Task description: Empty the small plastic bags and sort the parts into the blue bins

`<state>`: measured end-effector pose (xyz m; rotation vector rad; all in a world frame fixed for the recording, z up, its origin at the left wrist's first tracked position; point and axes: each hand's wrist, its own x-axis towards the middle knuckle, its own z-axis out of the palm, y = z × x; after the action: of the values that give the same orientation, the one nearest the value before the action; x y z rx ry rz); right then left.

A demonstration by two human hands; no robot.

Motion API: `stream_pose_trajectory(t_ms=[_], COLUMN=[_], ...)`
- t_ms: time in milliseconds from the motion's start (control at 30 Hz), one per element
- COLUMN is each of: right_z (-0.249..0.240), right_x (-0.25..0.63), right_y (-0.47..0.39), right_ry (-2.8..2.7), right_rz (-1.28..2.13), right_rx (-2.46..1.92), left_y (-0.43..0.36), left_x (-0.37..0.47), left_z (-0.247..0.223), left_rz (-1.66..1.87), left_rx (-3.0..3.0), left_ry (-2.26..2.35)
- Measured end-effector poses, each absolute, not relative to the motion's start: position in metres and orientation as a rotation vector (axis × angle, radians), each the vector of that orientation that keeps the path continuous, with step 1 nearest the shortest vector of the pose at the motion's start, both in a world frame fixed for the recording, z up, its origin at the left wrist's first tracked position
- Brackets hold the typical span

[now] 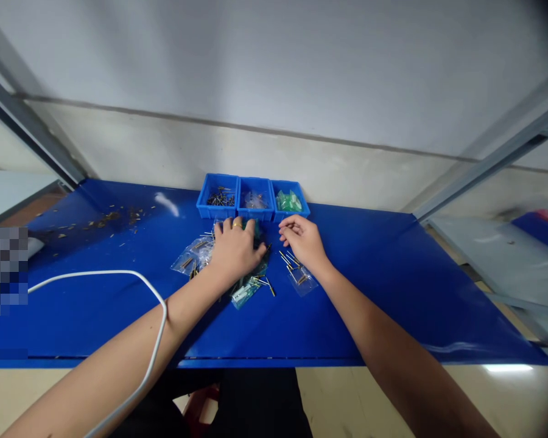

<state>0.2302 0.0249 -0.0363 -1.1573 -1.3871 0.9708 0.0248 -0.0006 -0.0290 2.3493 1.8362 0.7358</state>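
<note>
Just below my right hand (304, 238), right of centre in the frame, lie slim metal pins (293, 259), most slanting from upper left to lower right toward a small clear bag (309, 285). That hand is nearer to them than my left hand (235, 248). Its fingers curl inward, and I can't tell whether they pinch anything. My left fingers spread, palm down, over a heap of clear bags (203, 248) and green bags (243, 295) at centre; what is under the palm is hidden. Between the hands, lower down, one loose pin (271, 288) points nearly toward me. Beyond, three blue bins (256, 214) stand side by side at upper centre. All this rests on a blue tabletop (369, 243), with brownish debris (112, 216) strewn left of centre, a pale wall (301, 152) behind and metal posts (484, 161) at either side.
</note>
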Motion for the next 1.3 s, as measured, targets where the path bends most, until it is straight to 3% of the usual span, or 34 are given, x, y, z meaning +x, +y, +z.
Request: stream_pose_trajectory(t_ms=[200,400,933,1300], right_z=[-0.037,-0.040,-0.044,-0.036], right_x=[0.230,0.229,0.233,0.231], right_y=[0.025,0.025,0.027,0.024], right_ry=[-1.399,-1.413,-1.721,-1.541], right_rz=[0.969,0.978,0.835,0.954], right_rx=[-1.162,-1.170,-1.136,-1.139], left_y=[-0.006,-0.006,0.005,0.013], left_x=[0.028,0.027,0.024,0.018], left_z=[-0.013,-0.003,-0.025,-0.030], left_rz=[0.379,0.312,0.951,1.242], left_rx=[2.385,2.465,2.439,2.225], left_ry=[1.869,1.786,1.588,1.314])
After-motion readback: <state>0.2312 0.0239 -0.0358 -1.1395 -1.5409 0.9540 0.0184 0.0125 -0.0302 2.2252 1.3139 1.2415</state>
